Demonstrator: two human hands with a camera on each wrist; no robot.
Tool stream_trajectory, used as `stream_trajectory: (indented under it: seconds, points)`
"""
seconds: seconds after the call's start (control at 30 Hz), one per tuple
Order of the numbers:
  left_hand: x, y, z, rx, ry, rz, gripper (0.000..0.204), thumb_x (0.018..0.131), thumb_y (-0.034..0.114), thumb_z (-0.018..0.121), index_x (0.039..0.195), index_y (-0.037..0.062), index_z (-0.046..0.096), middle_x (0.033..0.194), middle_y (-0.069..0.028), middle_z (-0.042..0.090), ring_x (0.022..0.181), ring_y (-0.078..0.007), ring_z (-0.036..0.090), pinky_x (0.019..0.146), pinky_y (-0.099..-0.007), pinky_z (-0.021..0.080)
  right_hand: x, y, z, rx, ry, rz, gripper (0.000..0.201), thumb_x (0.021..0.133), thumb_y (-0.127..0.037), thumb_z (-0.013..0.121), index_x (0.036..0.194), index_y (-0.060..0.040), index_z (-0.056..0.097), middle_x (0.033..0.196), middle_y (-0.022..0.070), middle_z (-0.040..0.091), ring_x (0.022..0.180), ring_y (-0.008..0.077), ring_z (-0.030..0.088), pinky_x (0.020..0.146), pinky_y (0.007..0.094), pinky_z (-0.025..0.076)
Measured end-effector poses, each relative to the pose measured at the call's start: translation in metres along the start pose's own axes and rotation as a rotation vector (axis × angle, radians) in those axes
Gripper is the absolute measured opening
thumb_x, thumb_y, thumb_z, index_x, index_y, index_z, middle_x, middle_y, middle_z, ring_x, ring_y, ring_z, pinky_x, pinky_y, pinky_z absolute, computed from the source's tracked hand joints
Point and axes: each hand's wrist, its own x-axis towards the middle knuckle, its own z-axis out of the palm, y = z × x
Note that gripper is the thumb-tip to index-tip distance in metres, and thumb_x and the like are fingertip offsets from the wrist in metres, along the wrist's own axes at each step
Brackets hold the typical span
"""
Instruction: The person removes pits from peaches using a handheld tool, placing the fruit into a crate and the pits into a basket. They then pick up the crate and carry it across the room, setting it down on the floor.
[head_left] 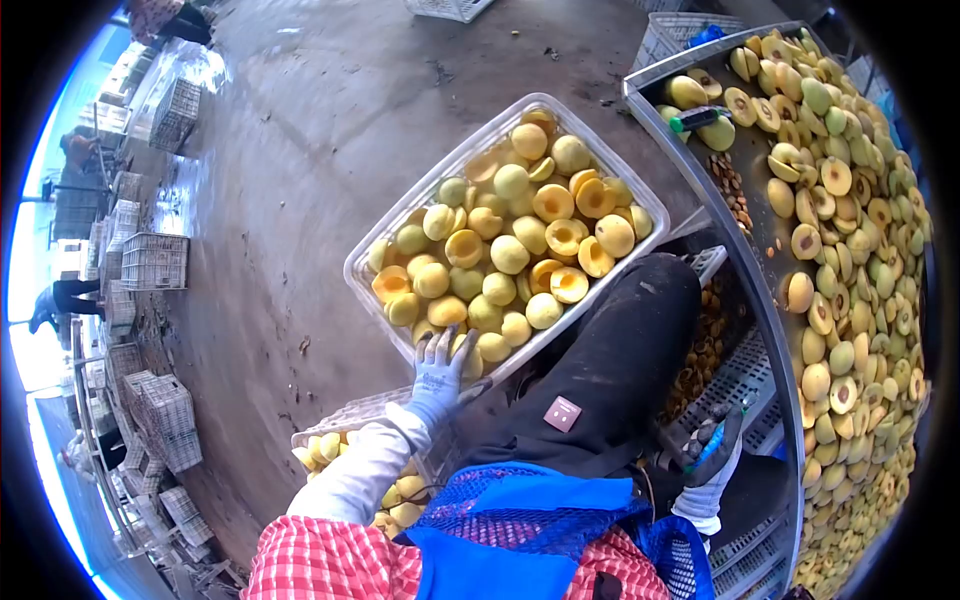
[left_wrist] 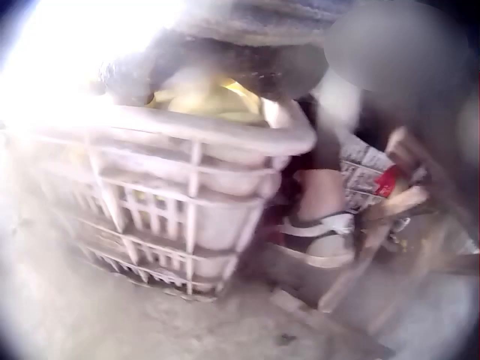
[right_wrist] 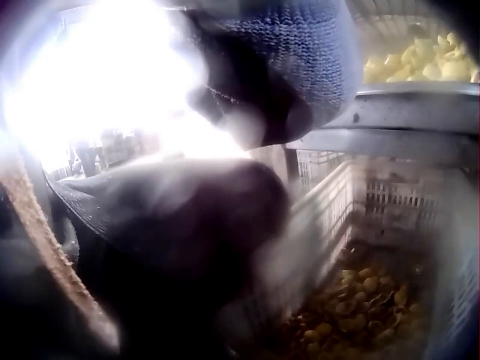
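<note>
In the head view my gloved left hand [head_left: 437, 380] lies at the near corner of a pale crate [head_left: 357, 262] filled with yellow fruit halves [head_left: 510, 255]. Its fingers are spread and extended, with the tips against the fruit. Dark, blurred glove fingers [left_wrist: 281, 69] cross above a slatted crate [left_wrist: 157, 195] in the left wrist view. My gloved right hand [head_left: 712, 460] is beside my thigh, left of the metal table's edge [head_left: 757, 280]; its fingers look bent, and whether they hold something small is unclear. The right wrist view shows its blue knit glove [right_wrist: 307, 56] close up.
Many fruit halves [head_left: 850, 300] cover the table at right, with a green-and-black object [head_left: 695, 119] and loose pits [head_left: 730, 190]. Another fruit crate [head_left: 330, 420] stands under my left arm. Below the table is a crate of darker pieces [right_wrist: 360, 307]. Crates [head_left: 155, 262] line the left.
</note>
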Motion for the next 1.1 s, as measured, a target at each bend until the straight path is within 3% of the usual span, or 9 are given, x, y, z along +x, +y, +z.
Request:
stream_trajectory:
  seconds: [0.13,0.23,0.33,0.57,0.7,0.83,0.9,0.97,1.1]
  points:
    - [0.032,0.004,-0.018,-0.047,0.243,-0.112,0.063,0.081,0.033,0.063,0.136,0.0069,0.044,0.132,-0.0155,0.046,0.124,-0.0365,0.038,0.109,-0.0508,0.023,0.006,-0.011,0.021,-0.308,-0.019,-0.295,0.028,0.097,-0.033,0.051,0.094,-0.0051,0.053,0.053,0.0017,0.049,0.034,0.0113,0.043,0.031,0.0235,0.034]
    - [0.066,0.010,0.025,-0.034,0.382,-0.316,0.058,0.084,0.033,0.061,0.133,0.0059,0.047,0.132,-0.0160,0.047,0.124,-0.0350,0.040,0.109,-0.0474,0.025,0.025,-0.036,0.044,-0.568,-0.018,-0.598,0.027,0.098,-0.030,0.050,0.096,-0.0038,0.053,0.052,0.0024,0.048,0.034,0.0106,0.040,0.034,0.0221,0.032]
    - [0.064,0.005,0.037,0.025,0.363,-0.330,0.051,0.086,0.029,0.058,0.130,0.0062,0.050,0.132,-0.0148,0.049,0.123,-0.0351,0.042,0.108,-0.0473,0.027,0.054,-0.062,0.070,-0.664,-0.058,-0.805,0.023,0.099,-0.025,0.050,0.103,-0.0025,0.053,0.054,0.0022,0.048,0.042,0.0072,0.043,0.043,0.0204,0.033]
    - [0.083,0.000,0.042,0.153,0.350,-0.337,0.039,0.083,0.015,0.058,0.122,0.0113,0.056,0.126,-0.0090,0.053,0.115,-0.0330,0.045,0.102,-0.0456,0.032,0.126,-0.066,0.123,-0.493,-0.174,-0.825,0.029,0.098,-0.017,0.048,0.119,0.0024,0.046,0.062,0.0041,0.050,0.048,0.0096,0.047,0.044,0.0223,0.035]
    - [0.086,-0.011,0.050,0.152,0.304,-0.355,0.043,0.080,0.014,0.060,0.122,0.0133,0.056,0.126,-0.0080,0.053,0.115,-0.0327,0.044,0.102,-0.0454,0.033,0.155,-0.071,0.131,-0.624,-0.188,-1.085,0.033,0.099,-0.025,0.043,0.109,0.0060,0.048,0.060,0.0043,0.049,0.047,0.0086,0.043,0.045,0.0208,0.035]
    - [0.085,-0.013,0.045,0.127,0.270,-0.365,0.048,0.076,0.013,0.062,0.123,0.0144,0.056,0.126,-0.0070,0.052,0.114,-0.0331,0.043,0.101,-0.0455,0.033,0.141,-0.088,0.174,-0.455,0.006,-0.702,0.035,0.099,-0.030,0.039,0.107,0.0040,0.048,0.056,0.0011,0.047,0.047,0.0085,0.042,0.048,0.0217,0.036]
    - [0.084,-0.016,0.047,0.152,0.275,-0.358,0.050,0.074,0.016,0.064,0.123,0.0160,0.057,0.125,-0.0059,0.051,0.113,-0.0312,0.044,0.099,-0.0458,0.035,0.162,-0.081,0.157,-0.701,-0.054,-1.060,0.036,0.099,-0.031,0.041,0.106,0.0038,0.046,0.054,-0.0016,0.043,0.044,0.0066,0.038,0.046,0.0199,0.034]
    - [0.084,-0.016,0.046,0.159,0.300,-0.349,0.050,0.074,0.016,0.066,0.123,0.0163,0.057,0.125,-0.0055,0.051,0.113,-0.0308,0.044,0.099,-0.0456,0.035,0.141,-0.081,0.174,-0.461,-0.073,-0.779,0.035,0.100,-0.031,0.041,0.104,0.0036,0.046,0.054,-0.0023,0.042,0.043,0.0066,0.037,0.048,0.0198,0.035]
    - [0.088,-0.002,0.029,0.143,0.279,-0.365,0.051,0.077,0.018,0.065,0.127,0.0162,0.053,0.127,-0.0059,0.050,0.115,-0.0307,0.043,0.100,-0.0462,0.034,0.136,-0.085,0.169,-0.424,-0.211,-0.732,0.032,0.097,-0.029,0.052,0.110,0.0002,0.048,0.066,-0.0012,0.045,0.049,0.0055,0.041,0.044,0.0190,0.035]
